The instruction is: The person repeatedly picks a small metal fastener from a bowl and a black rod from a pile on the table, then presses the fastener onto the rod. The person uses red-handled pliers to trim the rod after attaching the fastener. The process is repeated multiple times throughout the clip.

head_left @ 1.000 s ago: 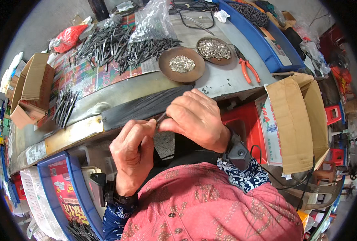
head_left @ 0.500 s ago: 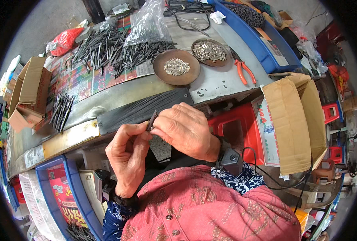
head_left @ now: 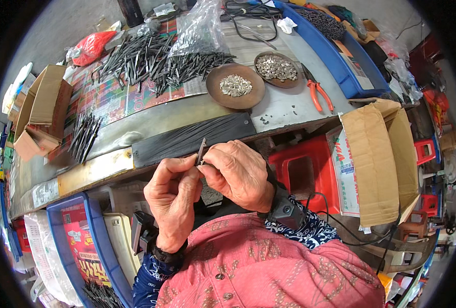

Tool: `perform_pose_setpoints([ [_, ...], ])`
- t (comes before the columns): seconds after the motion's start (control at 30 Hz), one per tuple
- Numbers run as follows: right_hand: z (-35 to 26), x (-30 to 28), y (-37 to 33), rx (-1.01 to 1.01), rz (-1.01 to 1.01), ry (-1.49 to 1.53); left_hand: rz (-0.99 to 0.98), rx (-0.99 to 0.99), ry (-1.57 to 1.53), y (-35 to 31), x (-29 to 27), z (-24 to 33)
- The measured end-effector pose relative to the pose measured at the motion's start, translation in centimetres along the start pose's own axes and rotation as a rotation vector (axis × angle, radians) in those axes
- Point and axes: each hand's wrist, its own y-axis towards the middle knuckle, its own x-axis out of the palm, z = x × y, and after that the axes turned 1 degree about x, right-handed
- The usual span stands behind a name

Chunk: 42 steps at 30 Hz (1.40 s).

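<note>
A slim dark strip (head_left: 202, 149) sticks up from the pinched thumb and forefinger of my left hand (head_left: 172, 197). Close against it, my right hand (head_left: 241, 174) is closed in a pinch; a small pale bit shows at its fingertips, too small to name. Both hands are held in front of the table's near edge, by a black pad (head_left: 187, 137). Beyond them stands a brown round dish (head_left: 215, 95) with small silvery pieces, and beside it a second dish (head_left: 290, 81) of small metal pieces. Red-handled pliers (head_left: 318, 92) lie to their right.
Dark strips (head_left: 135, 59) are heaped at the back, under a clear plastic bag (head_left: 194, 36); a smaller bundle (head_left: 84, 137) lies at left. Blue trays (head_left: 364, 92) stand at back right and lower left. An open carton (head_left: 371, 169) and red stool (head_left: 315, 169) are at right.
My right hand has turned and its fingers have drawn down beside the strip. The strip now points more upright. The whole view has shifted slightly.
</note>
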Motion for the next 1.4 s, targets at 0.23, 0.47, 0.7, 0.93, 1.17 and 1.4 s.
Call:
perform_pose_setpoints([
  [0.23, 0.1, 0.3, -0.3, 0.034, -0.061, -0.024, -0.001, 0.003, -0.001, 0.1, 0.2, 0.0],
  [0.47, -0.1, 0.8, -0.2, 0.230, -0.046, 0.195, 0.013, 0.019, -0.012, 0.3, 0.4, -0.2],
  [0.7, -0.6, 1.0, 0.3, 0.268, 0.045, 0.137, 0.011, 0.079, -0.003, 1.0, 0.9, -0.6],
  [0.93, 0.1, 0.8, 0.1, 0.286, -0.007, 0.209, -0.018, -0.002, -0.121, 1.1, -0.1, -0.9],
  [1.17, -0.1, 0.4, -0.3, 0.520, -0.084, 0.366, -0.013, -0.085, -0.231, 1.2, -0.5, -1.0],
  [1.4, 0.0, 0.3, 0.3, 0.512, -0.092, 0.393, -0.015, -0.118, -0.281, 1.4, -1.0, -0.9],
])
